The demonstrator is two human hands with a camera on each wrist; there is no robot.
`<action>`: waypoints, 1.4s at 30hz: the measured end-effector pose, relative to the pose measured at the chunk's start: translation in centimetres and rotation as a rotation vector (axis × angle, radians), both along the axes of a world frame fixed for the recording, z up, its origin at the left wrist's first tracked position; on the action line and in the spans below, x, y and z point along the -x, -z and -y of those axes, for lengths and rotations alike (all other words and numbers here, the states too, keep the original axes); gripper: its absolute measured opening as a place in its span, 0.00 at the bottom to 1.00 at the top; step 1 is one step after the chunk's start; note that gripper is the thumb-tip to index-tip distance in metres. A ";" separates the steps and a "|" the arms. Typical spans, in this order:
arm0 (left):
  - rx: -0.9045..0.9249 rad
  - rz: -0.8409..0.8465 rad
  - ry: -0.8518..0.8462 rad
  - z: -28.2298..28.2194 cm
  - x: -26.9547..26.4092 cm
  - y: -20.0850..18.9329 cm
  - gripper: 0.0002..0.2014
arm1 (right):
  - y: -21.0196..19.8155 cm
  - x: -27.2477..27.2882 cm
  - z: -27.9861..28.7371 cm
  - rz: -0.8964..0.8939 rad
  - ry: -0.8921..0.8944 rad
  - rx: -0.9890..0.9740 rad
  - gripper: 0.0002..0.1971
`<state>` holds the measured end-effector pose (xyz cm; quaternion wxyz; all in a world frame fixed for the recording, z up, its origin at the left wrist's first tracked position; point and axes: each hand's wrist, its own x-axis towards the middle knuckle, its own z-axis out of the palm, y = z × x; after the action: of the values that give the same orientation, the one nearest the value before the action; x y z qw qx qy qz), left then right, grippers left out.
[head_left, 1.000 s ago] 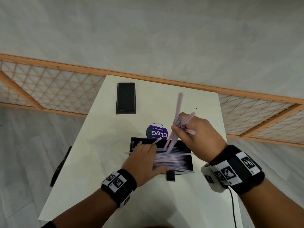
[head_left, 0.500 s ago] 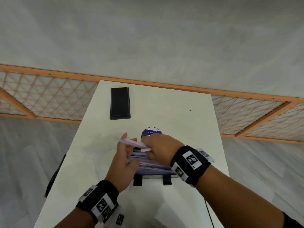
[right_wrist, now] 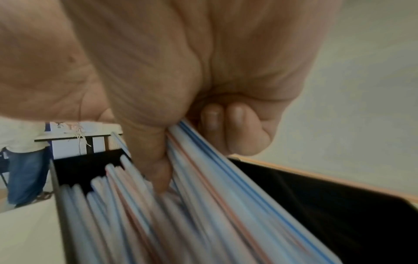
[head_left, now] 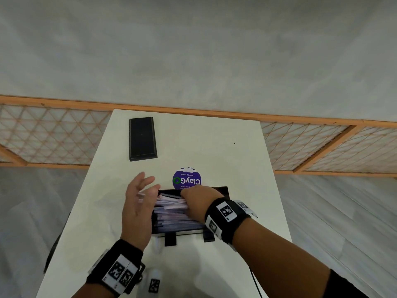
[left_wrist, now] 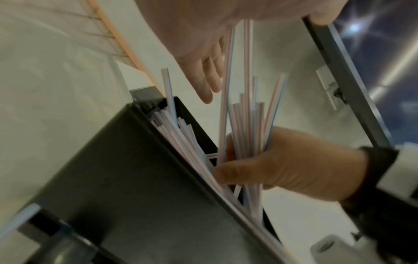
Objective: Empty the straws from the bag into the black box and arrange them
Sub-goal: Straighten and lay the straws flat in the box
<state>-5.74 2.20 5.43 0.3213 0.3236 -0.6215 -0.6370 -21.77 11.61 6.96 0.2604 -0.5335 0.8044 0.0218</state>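
The black box (head_left: 223,190) stands open on the white table, with striped white straws (head_left: 171,216) lying lengthwise in it. My right hand (head_left: 194,197) is over the box and grips a bundle of straws (right_wrist: 214,178) between thumb and curled fingers. The left wrist view shows that bundle (left_wrist: 246,116) slanting up out of the box (left_wrist: 135,169). My left hand (head_left: 137,203) is held upright at the box's left end with straight fingers (left_wrist: 208,78), and straw ends point at its palm. No bag is in view.
A flat black lid (head_left: 141,138) lies at the table's far left. A round purple sticker (head_left: 187,179) sits just behind the box. A pale straw (head_left: 158,244) lies by the box's front clips. The table (head_left: 214,147) ends at a lattice rail; floor drops off either side.
My right hand has brought its bundle down from above the box into it. My left hand has lifted off the straws and turned upright at the box's left end.
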 end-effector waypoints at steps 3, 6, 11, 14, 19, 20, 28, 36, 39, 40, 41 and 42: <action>0.079 0.060 0.102 -0.1 -0.1 0.3 0.32 | -0.3 -0.1 0.2 0.005 0.017 0.018 0.11; 0.109 0.153 0.127 -0.7 0.0 0.7 0.28 | 0.0 -0.2 0.1 0.017 0.041 0.057 0.13; 0.003 0.172 0.114 -1.3 0.1 1.5 0.30 | 0.0 -0.3 -0.8 0.064 0.089 0.108 0.20; -0.090 0.101 0.110 -1.2 0.0 0.9 0.30 | -0.2 0.3 -1.9 0.041 0.100 0.122 0.26; -0.147 0.142 0.272 -1.7 0.8 0.1 0.30 | 0.4 0.7 -2.9 -0.051 0.076 -0.017 0.21; -0.141 0.162 0.292 -1.9 1.0 0.1 0.30 | 0.4 0.6 -2.8 -0.046 0.071 -0.026 0.18; -0.049 0.235 0.210 -1.0 1.2 1.2 0.24 | -0.2 0.0 -2.3 -0.133 -0.016 0.012 0.15; 0.208 0.236 0.097 0.6 0.1 0.9 0.13 | -1.9 0.6 -3.2 0.029 0.164 0.181 0.16; 0.299 0.251 0.114 1.1 -0.3 0.4 0.10 | -1.9 1.3 -3.4 0.031 0.298 0.335 0.14; 0.329 0.277 0.110 1.2 -0.4 0.5 0.10 | -1.6 1.5 -3.3 0.036 0.332 0.356 0.16; 0.347 0.310 0.106 1.4 -0.5 0.7 0.10 | -1.4 1.7 -3.1 0.044 0.356 0.355 0.18; 0.342 0.347 0.107 1.4 -0.5 1.1 0.11 | -1.0 1.9 -2.8 0.053 0.364 0.331 0.20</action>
<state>-5.22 0.81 4.37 0.2257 0.3357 -0.7823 -0.4736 -23.66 14.42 8.00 0.1903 -0.4154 0.8728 -0.1716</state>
